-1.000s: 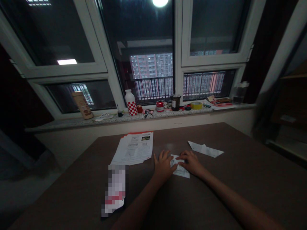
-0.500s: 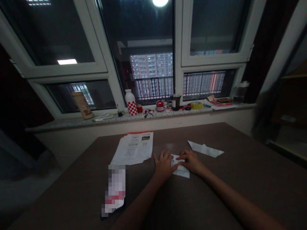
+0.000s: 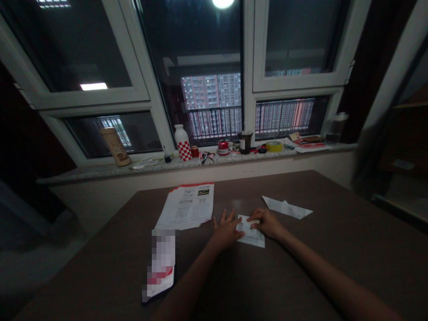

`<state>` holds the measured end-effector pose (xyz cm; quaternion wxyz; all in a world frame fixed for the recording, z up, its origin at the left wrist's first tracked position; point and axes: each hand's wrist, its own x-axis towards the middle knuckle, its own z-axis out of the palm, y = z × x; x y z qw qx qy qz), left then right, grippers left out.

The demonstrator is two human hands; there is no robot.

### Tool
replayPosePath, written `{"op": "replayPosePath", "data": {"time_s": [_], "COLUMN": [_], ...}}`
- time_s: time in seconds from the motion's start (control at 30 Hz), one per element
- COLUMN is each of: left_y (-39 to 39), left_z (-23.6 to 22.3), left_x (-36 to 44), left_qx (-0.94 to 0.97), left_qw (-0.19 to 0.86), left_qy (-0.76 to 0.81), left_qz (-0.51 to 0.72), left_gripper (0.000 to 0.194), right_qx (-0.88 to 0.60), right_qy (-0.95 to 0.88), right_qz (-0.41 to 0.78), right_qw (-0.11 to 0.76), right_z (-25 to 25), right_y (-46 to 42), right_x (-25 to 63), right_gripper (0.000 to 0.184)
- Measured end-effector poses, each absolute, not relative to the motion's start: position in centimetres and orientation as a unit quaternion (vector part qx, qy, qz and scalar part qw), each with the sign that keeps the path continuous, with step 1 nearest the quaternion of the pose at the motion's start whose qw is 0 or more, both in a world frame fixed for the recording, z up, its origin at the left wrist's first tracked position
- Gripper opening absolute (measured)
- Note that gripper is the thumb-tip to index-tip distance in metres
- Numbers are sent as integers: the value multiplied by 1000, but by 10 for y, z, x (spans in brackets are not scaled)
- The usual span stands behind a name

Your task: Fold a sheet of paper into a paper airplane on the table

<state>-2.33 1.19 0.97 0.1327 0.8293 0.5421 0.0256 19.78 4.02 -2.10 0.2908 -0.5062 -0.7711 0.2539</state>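
Observation:
A small folded white paper (image 3: 251, 236) lies on the dark brown table (image 3: 301, 267) in front of me. My left hand (image 3: 225, 229) rests flat on the paper's left edge with its fingers spread. My right hand (image 3: 267, 223) presses on the paper's upper right part, fingers curled down on it. The two hands almost touch over the paper.
A stack of printed sheets with red borders (image 3: 187, 206) lies left of my hands. A folded white paper (image 3: 286, 208) sits to the right, a blurred-out booklet (image 3: 161, 263) nearer left. The stone windowsill (image 3: 100, 169) holds a checked bottle (image 3: 182, 142), cans, a cup and a tape roll (image 3: 273, 146).
My hands shifted only slightly on the small paper; the right hand drew a little further onto it. Nothing else moved.

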Motion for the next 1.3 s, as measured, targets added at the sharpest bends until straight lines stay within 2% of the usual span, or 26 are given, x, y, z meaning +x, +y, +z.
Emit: {"op": "replayPosePath", "data": {"time_s": [0.2, 0.5, 0.8, 1.3], "left_y": [12, 15, 15, 16], "left_z": [16, 14, 18, 16], "left_x": [-26, -24, -26, -27], "left_qx": [838, 841, 844, 842], "left_qw": [151, 165, 191, 190], "left_qy": [524, 515, 499, 503], "left_qz": [-2, -27, -38, -44], "left_gripper": [66, 71, 75, 75], "right_qx": [-469, -486, -534, -556], "right_qy": [-760, -730, -685, -636], "right_qz": [305, 312, 344, 393], "right_qw": [330, 366, 357, 364], "right_z": [-19, -19, -16, -20], "right_y": [42, 43, 41, 45], "right_x": [201, 203, 204, 207], "right_gripper": [32, 41, 49, 48]}}
